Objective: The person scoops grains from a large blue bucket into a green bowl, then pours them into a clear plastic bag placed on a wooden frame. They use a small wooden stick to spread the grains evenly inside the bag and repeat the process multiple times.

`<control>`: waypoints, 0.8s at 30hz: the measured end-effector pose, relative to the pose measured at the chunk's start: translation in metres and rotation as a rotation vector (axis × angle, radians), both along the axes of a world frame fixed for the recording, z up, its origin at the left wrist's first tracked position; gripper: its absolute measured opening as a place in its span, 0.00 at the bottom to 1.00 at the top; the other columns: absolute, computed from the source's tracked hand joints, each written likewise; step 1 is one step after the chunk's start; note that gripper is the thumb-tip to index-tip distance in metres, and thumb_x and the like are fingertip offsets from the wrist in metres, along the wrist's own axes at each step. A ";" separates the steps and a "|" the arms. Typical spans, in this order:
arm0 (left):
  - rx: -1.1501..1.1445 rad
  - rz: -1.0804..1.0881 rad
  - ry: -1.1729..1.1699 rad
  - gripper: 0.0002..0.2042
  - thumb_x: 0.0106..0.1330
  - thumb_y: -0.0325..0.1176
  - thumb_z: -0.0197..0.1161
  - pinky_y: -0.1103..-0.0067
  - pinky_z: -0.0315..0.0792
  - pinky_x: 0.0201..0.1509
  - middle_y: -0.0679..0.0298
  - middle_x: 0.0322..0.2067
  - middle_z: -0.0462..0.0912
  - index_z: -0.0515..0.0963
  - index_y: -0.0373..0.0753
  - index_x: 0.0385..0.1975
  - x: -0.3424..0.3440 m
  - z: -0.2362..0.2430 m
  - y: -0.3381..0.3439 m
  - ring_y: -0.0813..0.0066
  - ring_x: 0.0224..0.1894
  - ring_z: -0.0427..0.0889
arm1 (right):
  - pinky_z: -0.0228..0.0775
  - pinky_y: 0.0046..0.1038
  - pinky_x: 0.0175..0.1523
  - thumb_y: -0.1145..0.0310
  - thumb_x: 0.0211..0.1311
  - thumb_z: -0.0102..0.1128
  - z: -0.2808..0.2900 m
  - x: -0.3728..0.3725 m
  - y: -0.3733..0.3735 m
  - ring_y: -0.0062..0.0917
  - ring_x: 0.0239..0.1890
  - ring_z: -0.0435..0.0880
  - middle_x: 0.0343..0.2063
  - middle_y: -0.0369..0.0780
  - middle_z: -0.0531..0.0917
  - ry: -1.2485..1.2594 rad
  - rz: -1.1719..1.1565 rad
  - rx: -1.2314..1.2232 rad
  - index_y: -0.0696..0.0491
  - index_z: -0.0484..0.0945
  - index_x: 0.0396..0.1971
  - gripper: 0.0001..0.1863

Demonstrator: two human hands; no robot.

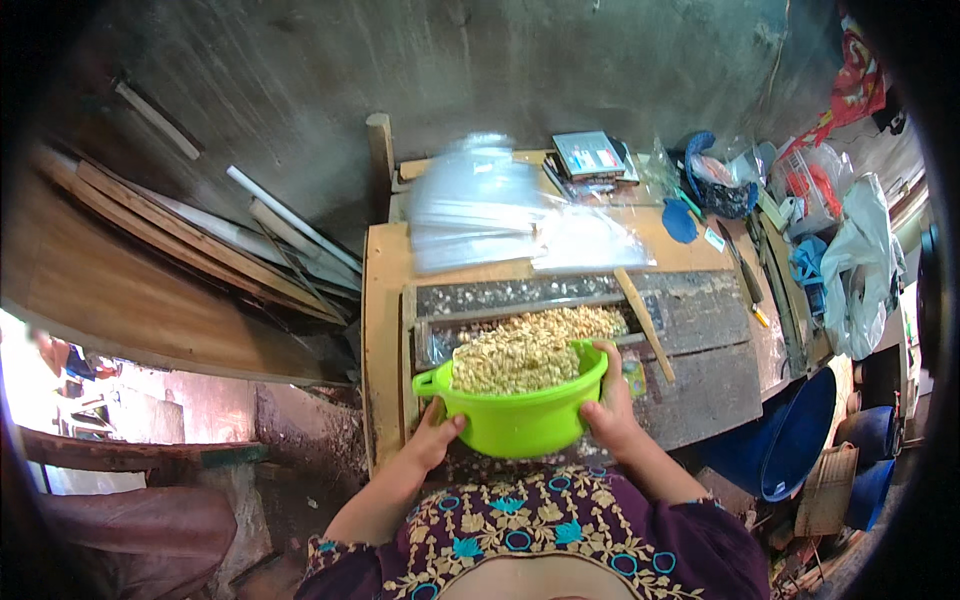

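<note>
A bright green plastic tub (520,425) with loop handles is held in front of my body, its open side tipped away from me. My left hand (437,437) grips its left side below the handle. On the right side, my right hand (612,405) is closed around the rim, thumb against the outer wall. Pale yellow, nut-like pieces (515,365) heap at the tub's far side. Just beyond lies more of the same in a shallow wooden trough (440,325); the tub hides part of it, so I cannot tell whether pieces are falling.
A wooden stick (648,325) lies right of the trough. Behind are transparent plastic bags (480,215) and a flat scale-like box (588,155). Knives (742,265) lie on the table's right side. A blue barrel (790,440) stands lower right; boards (180,230) lean at left.
</note>
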State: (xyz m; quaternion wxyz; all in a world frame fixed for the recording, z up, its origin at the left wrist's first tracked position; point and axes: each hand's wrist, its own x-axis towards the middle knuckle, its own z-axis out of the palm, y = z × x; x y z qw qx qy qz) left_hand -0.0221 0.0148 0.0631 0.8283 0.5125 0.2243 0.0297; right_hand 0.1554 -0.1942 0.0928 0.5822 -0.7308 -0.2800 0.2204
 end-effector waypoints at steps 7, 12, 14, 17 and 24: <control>0.011 0.031 -0.023 0.40 0.55 0.49 0.65 0.75 0.58 0.61 0.61 0.55 0.66 0.53 0.35 0.62 -0.011 0.004 0.008 0.72 0.58 0.63 | 0.62 0.33 0.49 0.27 0.42 0.51 -0.009 -0.009 0.014 0.35 0.43 0.71 0.40 0.48 0.69 -0.041 -0.026 0.051 0.59 0.50 0.57 0.55; 0.024 0.036 0.158 0.38 0.55 0.48 0.64 0.76 0.58 0.60 0.61 0.56 0.64 0.55 0.34 0.61 -0.015 0.000 0.019 0.72 0.57 0.63 | 0.62 0.31 0.48 0.27 0.40 0.53 0.003 -0.010 0.025 0.31 0.42 0.70 0.38 0.45 0.70 0.042 -0.011 0.013 0.60 0.51 0.57 0.56; 0.084 0.037 0.080 0.38 0.56 0.48 0.64 0.76 0.58 0.61 0.61 0.56 0.63 0.55 0.34 0.61 -0.026 -0.009 0.015 0.72 0.57 0.63 | 0.63 0.32 0.47 0.26 0.40 0.53 -0.008 -0.019 0.019 0.32 0.41 0.71 0.38 0.46 0.71 -0.046 -0.022 0.052 0.59 0.51 0.57 0.56; -0.061 0.052 0.095 0.39 0.56 0.49 0.63 0.75 0.58 0.61 0.60 0.57 0.62 0.53 0.34 0.61 -0.025 0.012 0.013 0.72 0.58 0.63 | 0.64 0.34 0.46 0.26 0.40 0.51 -0.004 -0.017 0.024 0.34 0.39 0.73 0.36 0.47 0.72 -0.055 -0.015 -0.002 0.59 0.51 0.57 0.56; 0.002 0.014 0.024 0.40 0.57 0.49 0.63 0.74 0.59 0.61 0.60 0.57 0.62 0.50 0.35 0.62 -0.020 0.006 0.025 0.71 0.58 0.63 | 0.66 0.33 0.43 0.27 0.42 0.51 0.003 -0.010 0.033 0.35 0.36 0.74 0.34 0.47 0.73 -0.070 0.007 0.027 0.58 0.50 0.57 0.54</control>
